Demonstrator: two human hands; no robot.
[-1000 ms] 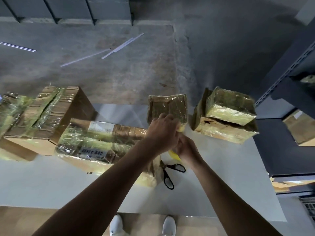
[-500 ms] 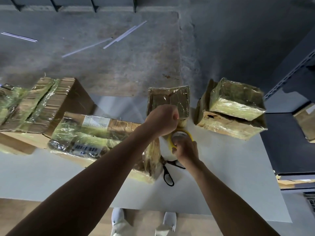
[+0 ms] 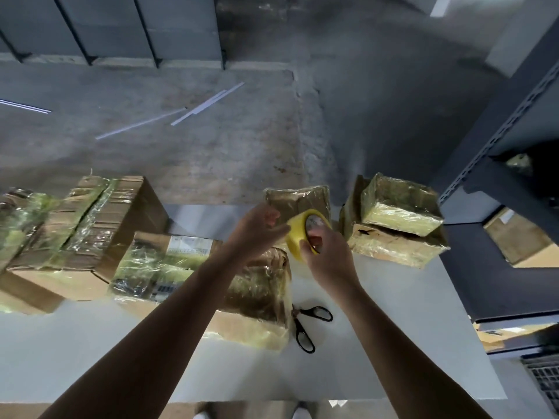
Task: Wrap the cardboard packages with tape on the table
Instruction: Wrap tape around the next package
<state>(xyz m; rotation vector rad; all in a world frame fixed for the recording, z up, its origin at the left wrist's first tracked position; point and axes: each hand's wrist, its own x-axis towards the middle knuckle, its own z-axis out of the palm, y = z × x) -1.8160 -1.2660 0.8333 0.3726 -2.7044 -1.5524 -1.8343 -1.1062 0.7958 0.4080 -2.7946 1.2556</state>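
Tape roll [image 3: 295, 240] now raised (package label [image 3: 189, 246] unreadable)

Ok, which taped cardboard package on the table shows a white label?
The long tape-wrapped cardboard package under the left forearm, beside the black-handled scissors; its white label faces up, the others show none.

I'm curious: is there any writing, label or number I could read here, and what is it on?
No text can be read.
On the long package, a white label: printed lines, too blurred.
On its front, a barcode sticker: too blurred.
Inside the tape roll: print, too blurred.
On the shelf box, a label: too small.
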